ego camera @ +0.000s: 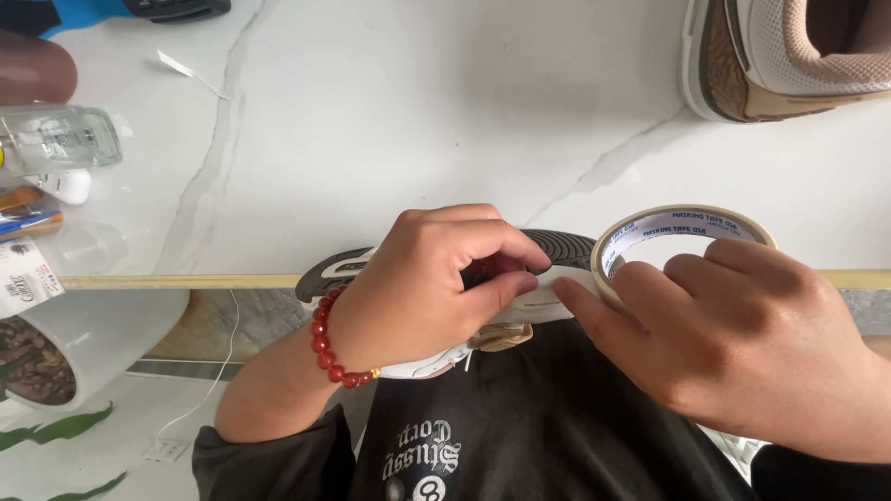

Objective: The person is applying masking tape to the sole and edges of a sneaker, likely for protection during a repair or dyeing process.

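Your left hand (432, 278) is clenched over a sneaker (557, 249) that you hold upside down against your body at the near edge of the white marble table (418, 111), its dark ribbed sole turned up and showing on both sides of your knuckles. Thumb and forefinger of that hand pinch down on the shoe's white side, where a strip of pale tape lies along it. A red bead bracelet (332, 351) circles that wrist. Your right hand (742, 339) is grasping a roll of masking tape (682, 227), just to the right of the shoe; the fingers curl over the near part of the ring while the forefinger stretches left and presses the tape onto the sneaker's side, touching the tip of your left thumb. At the far right corner of the table sits a second sneaker (789, 56), tan and white, well apart from your hands. At the far left stand a clear bottle (56, 139) and some small packets, and below the table edge on the left is a white plant pot (83, 343) with soil in it.
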